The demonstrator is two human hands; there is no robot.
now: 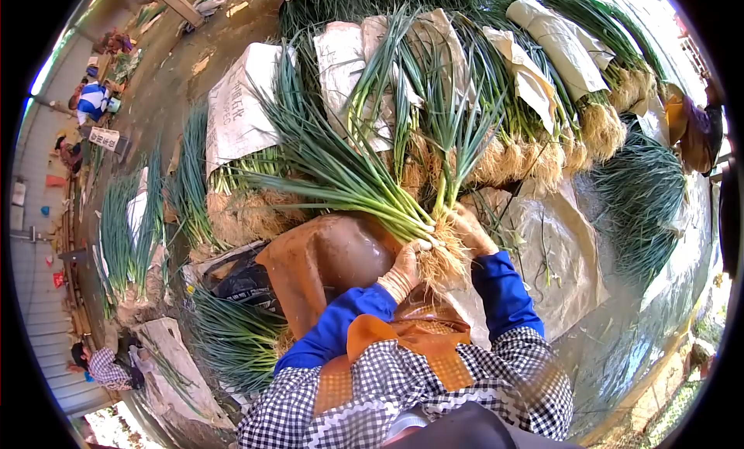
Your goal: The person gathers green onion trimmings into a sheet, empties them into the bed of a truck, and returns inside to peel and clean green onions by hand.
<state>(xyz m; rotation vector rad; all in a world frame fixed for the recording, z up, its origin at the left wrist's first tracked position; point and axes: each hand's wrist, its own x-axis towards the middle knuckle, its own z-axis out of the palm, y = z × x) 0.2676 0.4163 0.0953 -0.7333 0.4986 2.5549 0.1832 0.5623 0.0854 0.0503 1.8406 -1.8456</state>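
Observation:
A bunch of green onions (372,182) lies in my left hand (403,271), whose fingers are closed round the white stems just above the roots. Its leaves fan out to the upper left. My right hand (471,230) is closed at the base of a smaller upright bunch of green onions (444,158), pressed against the first. Pale, tangled roots (445,255) hang between both hands. Part of the right fingers is hidden behind stems and roots. Below the hands is a brown waterproof apron (349,255) over my lap.
Rows of bundled green onions (535,158) lie ahead, partly covered by sacks (246,100). More bundles (229,337) are at the left and a leafy pile (639,201) at the right. A flattened sack (562,255) covers wet ground. Several people (108,368) sit along the left side.

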